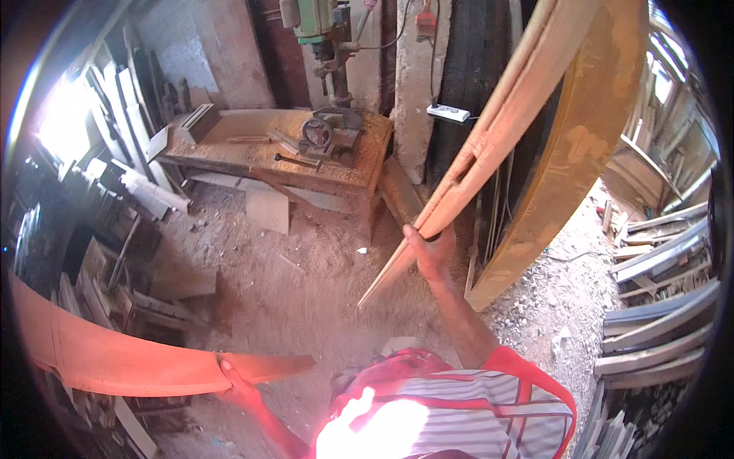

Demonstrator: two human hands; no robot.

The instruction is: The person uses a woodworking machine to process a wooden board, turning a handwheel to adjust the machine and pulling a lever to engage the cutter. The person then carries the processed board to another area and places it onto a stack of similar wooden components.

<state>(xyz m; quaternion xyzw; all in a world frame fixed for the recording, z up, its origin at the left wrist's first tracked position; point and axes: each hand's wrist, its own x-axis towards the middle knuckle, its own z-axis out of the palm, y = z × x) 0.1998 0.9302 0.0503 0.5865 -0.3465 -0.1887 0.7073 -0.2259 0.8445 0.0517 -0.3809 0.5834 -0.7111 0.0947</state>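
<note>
My left hand (240,385) is closed around the lower edge of a wide wooden board (130,358) at the lower left, thumb on its face. The board runs out to the left rim and tapers past my hand toward the middle. My right hand (434,252) grips a long wooden plank (497,126) near its lower end. That plank slants up to the top right and has a slot cut in its edge above my hand. Its tip hangs over the dusty floor. The fingers behind both pieces are partly hidden.
A wooden workbench (252,157) strewn with sawdust carries a machine vise (332,138) below a green drill press (313,23). A broad brown door panel (589,130) leans at the right. Stacked timber (657,336) lines the right side; scrap boards (153,306) lie left. A white power strip (448,113) hangs behind.
</note>
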